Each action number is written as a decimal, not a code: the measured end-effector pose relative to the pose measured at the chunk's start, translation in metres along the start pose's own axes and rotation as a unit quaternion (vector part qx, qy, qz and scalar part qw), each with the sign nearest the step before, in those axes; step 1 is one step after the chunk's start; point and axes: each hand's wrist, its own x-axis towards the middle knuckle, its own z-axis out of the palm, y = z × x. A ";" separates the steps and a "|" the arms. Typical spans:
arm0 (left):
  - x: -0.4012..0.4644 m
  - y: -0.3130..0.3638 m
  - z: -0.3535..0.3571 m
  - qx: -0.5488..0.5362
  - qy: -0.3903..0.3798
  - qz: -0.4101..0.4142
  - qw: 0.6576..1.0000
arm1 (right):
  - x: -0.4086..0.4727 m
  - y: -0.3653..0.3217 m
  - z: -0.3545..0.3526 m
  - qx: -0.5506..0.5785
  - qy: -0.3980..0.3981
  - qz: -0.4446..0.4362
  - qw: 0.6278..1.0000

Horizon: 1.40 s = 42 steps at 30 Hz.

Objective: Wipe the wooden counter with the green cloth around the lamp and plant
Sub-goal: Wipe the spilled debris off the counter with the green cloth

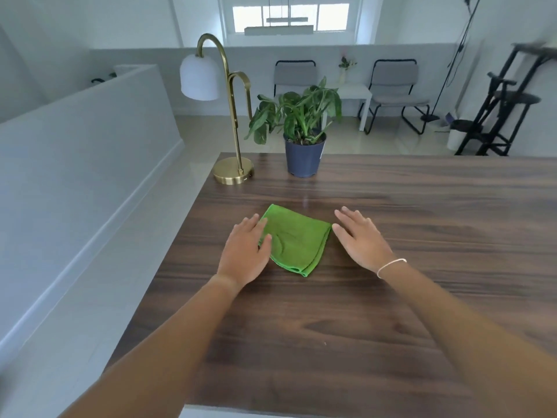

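A folded green cloth point(297, 239) lies flat on the dark wooden counter point(391, 267), in the middle. My left hand point(245, 251) rests flat at the cloth's left edge, its fingertips and thumb touching the fabric. My right hand point(360, 238) lies flat on the wood just right of the cloth, its thumb at the cloth's right corner. Neither hand grips anything. At the counter's far left corner stands a brass lamp point(233, 170) with a white shade. A leafy plant in a dark blue pot point(304, 158) stands to the right of the lamp.
The counter's left edge runs diagonally beside a pale tiled floor and a white low wall point(90, 140). Beyond the far edge are two grey chairs point(394, 95), a small white table point(355, 95) and a black stand point(500, 116).
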 end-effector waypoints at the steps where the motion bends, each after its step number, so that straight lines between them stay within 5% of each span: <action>1: 0.011 0.037 0.023 0.007 -0.030 0.049 0.998 | -0.018 0.041 -0.019 -0.038 0.018 0.048 0.998; 4: 0.026 0.088 0.055 0.081 -0.077 0.100 0.989 | -0.040 0.090 -0.028 -0.137 -0.016 0.094 0.986; 9: 0.032 0.087 0.075 0.222 -0.131 0.062 0.964 | -0.036 0.073 -0.019 -0.175 -0.005 0.066 0.982; 28: 0.098 0.031 0.048 0.200 -0.141 -0.005 0.970 | -0.033 0.080 -0.016 -0.187 0.006 0.065 0.980; 42: -0.005 -0.044 -0.008 0.220 -0.104 -0.099 0.965 | -0.034 0.080 -0.015 -0.193 -0.001 0.072 0.979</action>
